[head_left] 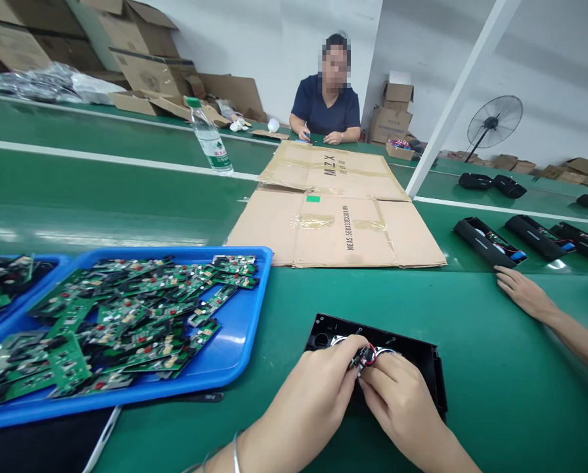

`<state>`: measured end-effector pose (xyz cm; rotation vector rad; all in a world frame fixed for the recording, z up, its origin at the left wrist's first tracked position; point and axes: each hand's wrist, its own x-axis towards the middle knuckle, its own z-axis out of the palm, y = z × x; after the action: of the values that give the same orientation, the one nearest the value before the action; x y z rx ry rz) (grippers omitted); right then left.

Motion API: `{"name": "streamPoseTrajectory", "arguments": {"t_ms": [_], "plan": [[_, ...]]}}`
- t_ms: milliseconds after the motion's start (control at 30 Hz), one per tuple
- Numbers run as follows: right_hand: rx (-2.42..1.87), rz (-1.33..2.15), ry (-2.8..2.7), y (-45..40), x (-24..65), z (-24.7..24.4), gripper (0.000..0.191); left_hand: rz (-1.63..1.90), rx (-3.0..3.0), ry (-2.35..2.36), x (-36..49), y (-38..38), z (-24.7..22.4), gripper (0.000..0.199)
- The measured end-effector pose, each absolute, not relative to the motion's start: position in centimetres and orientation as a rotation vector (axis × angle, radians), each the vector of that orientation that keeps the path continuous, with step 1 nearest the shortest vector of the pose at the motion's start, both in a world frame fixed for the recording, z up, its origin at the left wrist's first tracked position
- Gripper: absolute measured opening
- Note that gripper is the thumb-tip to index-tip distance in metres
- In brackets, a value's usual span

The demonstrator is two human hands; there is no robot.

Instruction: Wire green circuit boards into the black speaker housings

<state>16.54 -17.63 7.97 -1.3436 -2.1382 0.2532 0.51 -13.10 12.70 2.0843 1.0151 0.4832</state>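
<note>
silver-coloured bracelet (236, 453) at the bottom edge of the frame, on the wrist of the left hand (318, 381). that hand comes up from lower centre, thumb and fingers closed on a small dark part (360, 360); the right hand (405, 397) is closed on it too, from the other side. fingers cover most of it, so i can't quite tell what it is. red and dark wires (371, 355) loop out between the hands, and the two-sided pinch probably keeps something so small from twisting on them.

both hands work over an open black casing (426, 361), lying hollow side up on the green surface (294, 295), which seems to suit fingers that need to get inside. pale-rimmed round parts (386, 351) sit in it, partly hidden.

a blue tray (258, 315) heaped with green circuit boards (126, 322) fills the lower left, likely there for easy reach. a slim black tool (209, 397) pokes out just below its rim. flattened cardboard (323, 230) lies above centre.

at right, a co-worker's hand (525, 295) rests by a row of black cases (488, 243), lined up perhaps so each is easy to get at. another person (327, 112) sits across, top centre.
</note>
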Motion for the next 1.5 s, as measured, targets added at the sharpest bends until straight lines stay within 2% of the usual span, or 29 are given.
{"name": "streamPoseTrajectory", "arguments": {"t_ms": [167, 267, 500, 733, 967, 1033, 1067, 1167, 1233, 1333, 1433, 1500], "plan": [[-1.472, 0.454, -1.973, -17.7, 16.8, 8.1, 0.013, 0.455, 2.125, 0.866, -0.2, -12.5, 13.3, 0.024], [-1.517, 0.507, -2.032, -17.8, 16.7, 8.3, 0.013, 0.405, 2.163, 0.807, -0.4, -12.3, 13.6, 0.025], [-1.516, 0.352, -2.150, -18.0, 16.3, 7.9, 0.013, 0.310, 2.208, 0.846, -0.1, -12.6, 13.5, 0.019], [-1.509, 0.262, -2.130, -18.1, 16.1, 7.2, 0.014, 0.305, 2.178, 0.869, -0.1, -12.5, 13.3, 0.022], [-1.479, 0.356, -2.067, -18.0, 16.7, 7.8, 0.016, 0.381, 2.010, 0.927, -0.5, -12.1, 13.6, 0.021], [-1.508, 0.273, -2.063, -17.9, 17.3, 8.0, 0.022, 0.367, 1.887, 0.981, -0.9, -11.7, 13.7, 0.015], [-1.531, 0.212, -2.090, -17.8, 17.6, 8.1, 0.033, 0.355, 1.835, 1.008, -1.1, -11.4, 13.7, 0.014], [-1.598, 0.171, -2.313, -17.5, 18.4, 8.1, 0.082, 0.321, 1.779, 1.096, -1.3, -10.9, 13.5, 0.021], [-1.676, 0.287, -2.435, -17.3, 18.5, 8.2, 0.098, 0.302, 1.775, 1.146, -1.2, -10.7, 13.4, 0.030], [-1.833, 0.469, -2.431, -17.1, 18.3, 8.5, 0.090, 0.274, 1.758, 1.154, -1.0, -10.7, 13.2, 0.038], [-1.862, 0.604, -2.363, -17.0, 18.2, 9.1, 0.082, 0.280, 1.803, 1.149, -1.0, -10.7, 13.1, 0.032], [-1.847, 0.677, -2.322, -17.1, 18.7, 9.5, 0.083, 0.283, 1.835, 1.145, -1.0, -10.6, 12.9, 0.028]]}}
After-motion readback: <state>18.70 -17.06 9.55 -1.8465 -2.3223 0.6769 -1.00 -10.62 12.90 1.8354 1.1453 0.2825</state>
